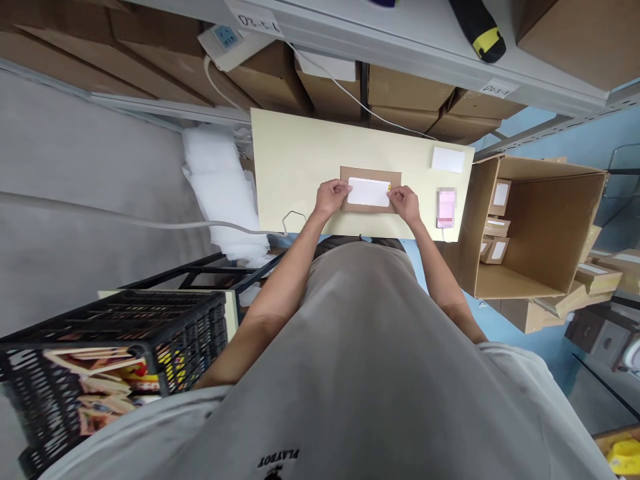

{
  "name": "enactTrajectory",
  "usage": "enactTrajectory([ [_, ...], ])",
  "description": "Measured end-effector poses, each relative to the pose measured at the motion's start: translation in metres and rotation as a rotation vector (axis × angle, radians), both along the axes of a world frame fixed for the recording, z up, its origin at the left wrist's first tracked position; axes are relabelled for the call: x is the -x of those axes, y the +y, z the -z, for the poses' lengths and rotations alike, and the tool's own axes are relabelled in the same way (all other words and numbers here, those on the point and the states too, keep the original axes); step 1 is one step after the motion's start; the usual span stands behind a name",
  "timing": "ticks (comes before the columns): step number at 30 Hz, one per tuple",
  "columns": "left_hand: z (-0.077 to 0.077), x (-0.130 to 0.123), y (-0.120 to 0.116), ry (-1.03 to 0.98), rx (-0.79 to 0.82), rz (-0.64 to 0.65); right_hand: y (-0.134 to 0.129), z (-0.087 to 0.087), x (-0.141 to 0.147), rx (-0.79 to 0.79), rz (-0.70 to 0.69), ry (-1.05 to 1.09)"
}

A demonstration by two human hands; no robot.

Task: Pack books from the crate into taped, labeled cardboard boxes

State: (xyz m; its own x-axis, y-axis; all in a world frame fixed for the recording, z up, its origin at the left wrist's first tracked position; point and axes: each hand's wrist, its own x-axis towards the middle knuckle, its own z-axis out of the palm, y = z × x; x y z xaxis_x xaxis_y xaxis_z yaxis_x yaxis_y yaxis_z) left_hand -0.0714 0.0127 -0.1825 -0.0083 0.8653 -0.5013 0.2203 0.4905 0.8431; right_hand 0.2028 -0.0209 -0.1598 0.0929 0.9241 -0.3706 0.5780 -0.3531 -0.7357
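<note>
A flat brown cardboard box (373, 171) lies on the pale yellow table, its long side running left to right. Over its top is a white label (369, 192) with a small yellow mark at the right end. My left hand (331, 197) pinches the label's left end between thumb and fingers. At the opposite end, my right hand (405, 203) has its fingertips closed on the label's edge near the yellow mark. Whether the label's middle touches the box, I cannot tell.
On the table (300, 157) are a white slip (447, 160) and a phone (446, 208) with a cable. A large open carton (545, 227) with several labelled boxes stands right. A black crate (195, 340) is lower left, white wrap (220, 180) left, a shelf (345, 33) beyond.
</note>
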Motion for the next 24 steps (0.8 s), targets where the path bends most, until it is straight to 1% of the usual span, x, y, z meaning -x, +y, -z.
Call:
enactTrajectory([
  [7,0.013,0.002,-0.001,0.08,-0.045,0.053,-0.001,0.007,-0.002,-0.03,-0.022,-0.03],
  [12,0.019,0.004,-0.002,0.102,-0.078,0.077,-0.001,0.007,-0.002,-0.026,-0.018,-0.029],
  [19,0.018,0.0,-0.005,0.176,-0.104,0.083,0.0,0.002,0.0,-0.011,-0.03,-0.06],
  [24,0.014,-0.002,-0.007,0.247,-0.133,0.106,0.0,-0.004,0.002,-0.003,-0.034,-0.066],
])
